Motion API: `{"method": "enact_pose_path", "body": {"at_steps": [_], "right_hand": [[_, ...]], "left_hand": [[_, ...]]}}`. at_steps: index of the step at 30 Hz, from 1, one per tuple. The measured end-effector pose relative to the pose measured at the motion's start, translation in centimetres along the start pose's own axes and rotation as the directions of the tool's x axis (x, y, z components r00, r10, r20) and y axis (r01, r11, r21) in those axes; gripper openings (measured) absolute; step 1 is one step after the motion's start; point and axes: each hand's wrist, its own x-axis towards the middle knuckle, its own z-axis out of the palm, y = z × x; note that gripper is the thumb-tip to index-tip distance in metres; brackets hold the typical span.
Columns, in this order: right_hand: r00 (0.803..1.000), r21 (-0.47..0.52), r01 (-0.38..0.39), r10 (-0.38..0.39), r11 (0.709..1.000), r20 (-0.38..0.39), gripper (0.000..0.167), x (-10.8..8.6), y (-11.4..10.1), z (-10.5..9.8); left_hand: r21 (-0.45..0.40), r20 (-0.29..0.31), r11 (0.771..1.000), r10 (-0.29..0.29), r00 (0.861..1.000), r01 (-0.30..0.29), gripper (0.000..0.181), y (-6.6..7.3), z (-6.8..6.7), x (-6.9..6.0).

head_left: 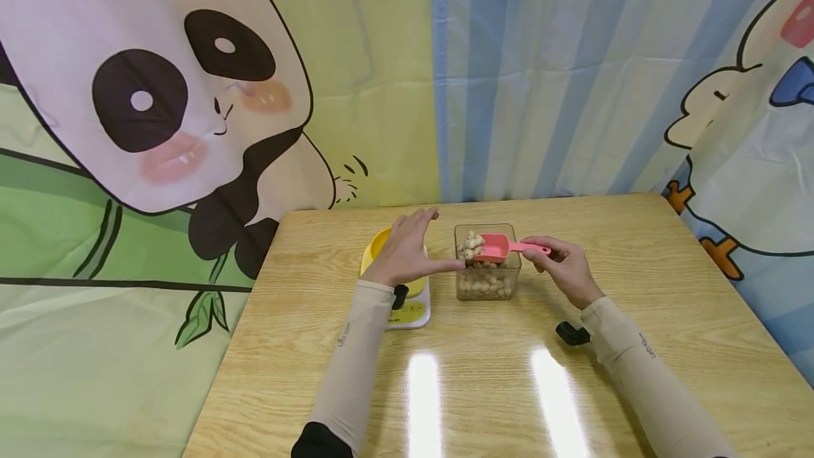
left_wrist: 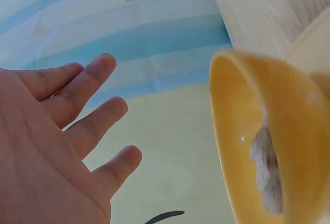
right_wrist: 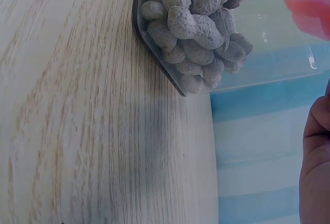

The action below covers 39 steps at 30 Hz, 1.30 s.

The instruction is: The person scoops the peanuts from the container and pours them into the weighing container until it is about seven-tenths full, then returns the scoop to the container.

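My right hand (head_left: 562, 267) pinches the handle of a pink scoop (head_left: 492, 249), tilted into the top of a clear square container (head_left: 516, 276). Unshelled peanuts (right_wrist: 198, 30) fill the container's lower part, and several peanuts lie at the scoop's front edge. My left hand (head_left: 403, 249) holds nothing; its fingers are extended and spread above a yellow bowl (left_wrist: 304, 131). Its thumb reaches to the container's left rim; whether they touch I cannot tell. In the left wrist view, a few peanuts (left_wrist: 266, 170) lie in the bowl, which sits on a white kitchen scale (head_left: 416, 318).
Everything stands on a light wooden table (head_left: 483, 366), whose back edge meets a printed curtain (head_left: 381, 90) with a panda and blue stripes. The bowl and scale stand left of the container, a short gap apart. A black wrist device (head_left: 572, 333) hangs by the right sleeve.
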Motion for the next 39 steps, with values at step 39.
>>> {"method": "enact_pose_path", "body": {"at_steps": [39], "right_hand": [[1.000, -0.040, -0.025, 0.024, 0.999, -0.016, 0.027, -0.4, -0.2, -0.4]], "left_hand": [[-0.047, -0.093, 0.977, -0.212, 0.973, 0.208, 0.116, -7.1, -2.4, -4.4]]}}
